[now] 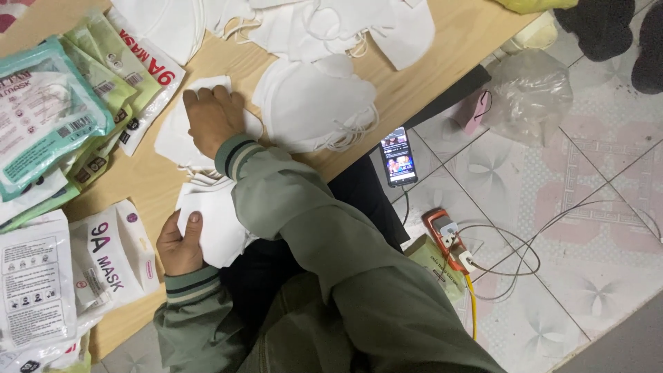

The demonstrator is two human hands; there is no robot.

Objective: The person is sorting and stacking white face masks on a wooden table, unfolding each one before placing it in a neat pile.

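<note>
Matt white cloth masks (314, 103) lie on the smooth, pale wood table (421, 72). Left of them, glossy plastic packets (48, 114) shine. Right of the table, floor tiles (552, 179) look smooth, slightly glossy.

A light wooden table (442, 52) fills the upper left, its long edge running diagonally down to the bottom left. Beyond that edge lies a floor (552, 207) of pale tiles with pink and grey flower patterns, crossed by thin grout lines. On the tiles sit a phone (398, 157) just beside the table edge, an orange power strip (447, 238) with white cables (525, 255), and a crumpled clear bag (530, 93).
</note>
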